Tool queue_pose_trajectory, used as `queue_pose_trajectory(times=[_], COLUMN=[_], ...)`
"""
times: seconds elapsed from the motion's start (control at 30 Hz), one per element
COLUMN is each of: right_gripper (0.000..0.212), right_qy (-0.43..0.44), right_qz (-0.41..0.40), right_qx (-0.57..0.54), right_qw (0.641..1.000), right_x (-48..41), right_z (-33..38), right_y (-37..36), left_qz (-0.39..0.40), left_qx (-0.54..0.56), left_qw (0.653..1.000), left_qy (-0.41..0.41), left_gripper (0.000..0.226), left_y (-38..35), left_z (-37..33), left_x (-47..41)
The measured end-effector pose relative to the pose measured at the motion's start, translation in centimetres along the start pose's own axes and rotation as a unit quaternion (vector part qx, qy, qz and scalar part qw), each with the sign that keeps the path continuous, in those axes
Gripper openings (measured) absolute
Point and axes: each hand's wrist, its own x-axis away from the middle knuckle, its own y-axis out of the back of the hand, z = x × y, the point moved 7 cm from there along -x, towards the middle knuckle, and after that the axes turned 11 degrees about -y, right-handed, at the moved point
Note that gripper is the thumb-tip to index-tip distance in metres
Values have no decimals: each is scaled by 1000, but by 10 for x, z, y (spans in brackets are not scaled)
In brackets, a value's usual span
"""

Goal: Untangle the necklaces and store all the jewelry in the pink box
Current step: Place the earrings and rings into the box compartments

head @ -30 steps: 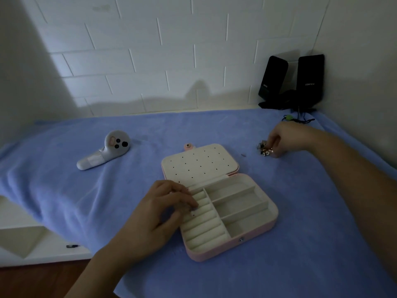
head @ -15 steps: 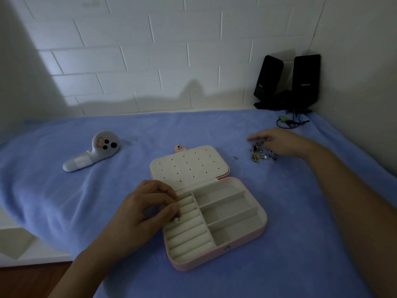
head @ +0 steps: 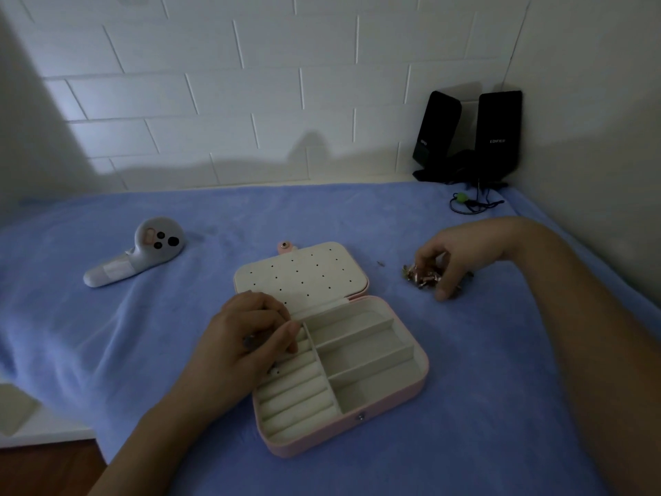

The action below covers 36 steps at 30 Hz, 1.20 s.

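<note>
over pink box (head: 357, 429), left hand (head: 243, 338) pinches small piece (head: 250, 341); right hand (head: 454, 252) grips jewelry pile (head: 420, 277).

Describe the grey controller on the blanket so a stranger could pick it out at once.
Start at the blue blanket covering the whole surface and find the open pink box near its middle. To the box's left and farther back, a pale grey controller lies alone on the cloth. Only it has a round head with dark buttons and a stubby handle.
</note>
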Motion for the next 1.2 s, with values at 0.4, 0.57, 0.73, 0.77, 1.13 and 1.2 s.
queue_pose_trajectory(times=[0.4, 0.57, 0.73, 0.77, 1.13, 1.2], right_gripper=[41, 48, 56, 52, 25, 23], right_qy=[38, 41, 45, 52, 56, 57], right_qz=[32, -25, -154, -176, -223, -240], right_qx=[8, -56, -86, -75, -8, 13], right_qw=[999, 997, 983, 980, 973, 969], right_x=[42, 54, 69, 73, 81, 83], right_z=[4, -9, -16, -15, -7, -6], right_y=[-36, -45, -49, -48, -57, -59], left_qz=[-9, -5, -5, -5, 1, 4], left_qx=[17, 18, 28, 32, 45, 48], left_qw=[1000, 1000, 1000, 999, 999, 999], left_qy=[0, 1, 11, 12, 6, -5], left_gripper=[28, 33, 30, 30, 29, 28], left_y=[-3, -4, -4, -5, -4, -4], left_z=[3, 1, 2, 1, -1, -2], left_x=[3, 5, 7, 7, 9, 9])
